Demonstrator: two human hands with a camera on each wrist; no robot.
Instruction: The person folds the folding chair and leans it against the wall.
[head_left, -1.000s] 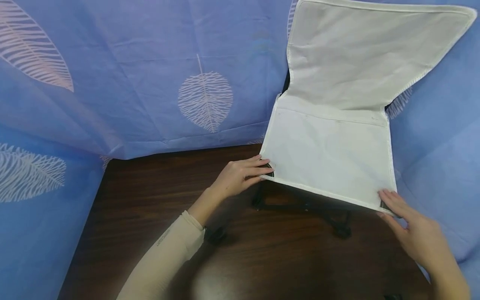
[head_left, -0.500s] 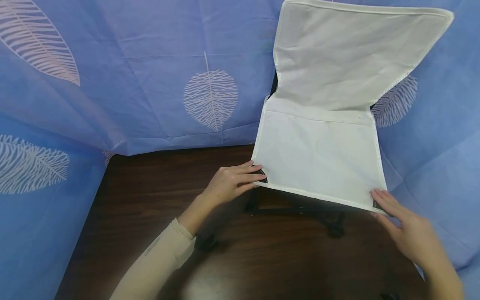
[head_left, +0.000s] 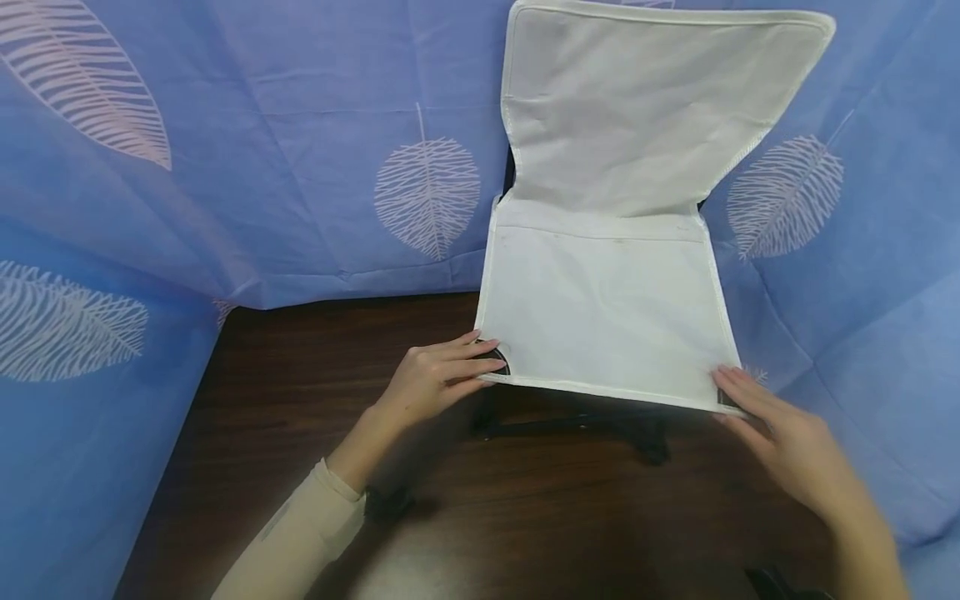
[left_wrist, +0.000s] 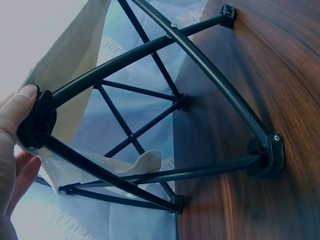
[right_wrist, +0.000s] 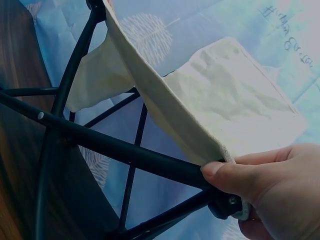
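Observation:
A folding camp chair with a white fabric seat [head_left: 600,308] and a white backrest [head_left: 637,108] stands unfolded, its front edge toward me. At the seat's front left corner, my left hand [head_left: 435,379] holds the fabric over a black corner joint. The left wrist view shows the thumb on that joint [left_wrist: 37,120], above crossed black tubes [left_wrist: 210,65]. My right hand [head_left: 787,454] grips the front right corner. In the right wrist view its thumb lies on the black tube [right_wrist: 150,160] beside the fabric edge, the other fingers partly hidden behind.
Dark wood-grain surface [head_left: 300,400] lies under the chair legs. Blue cloth with white leaf prints [head_left: 315,167] hangs behind and at both sides, close to the chair's right side. A dark object [head_left: 780,583] shows at the bottom right.
Both hands have shifted the chair leftward and turned it slightly, so its front edge slopes less. Their hold on the corners looks the same.

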